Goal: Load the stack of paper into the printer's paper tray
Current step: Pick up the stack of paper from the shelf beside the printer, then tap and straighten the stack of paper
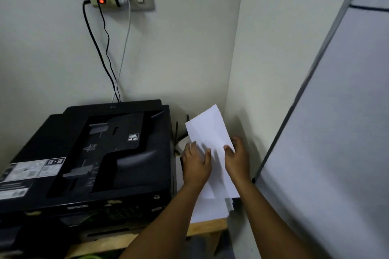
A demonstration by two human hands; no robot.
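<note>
A stack of white paper point(208, 130) is lifted and tilted to the right of the black printer point(101, 153). My left hand point(196, 164) grips its left edge with the thumb on top. My right hand point(237, 160) grips its right edge. More white sheets point(210, 208) lie below on the wooden table point(208, 228) beside the printer. The printer's top feeder is black and closed flat. Its front panel faces me at the lower left. No open paper tray shows.
A wall socket with an adapter and red light point(102, 1) sits above the printer, and cables point(109, 59) hang down behind it. A wall corner stands just right of the paper. A large white board point(336, 132) leans at the right.
</note>
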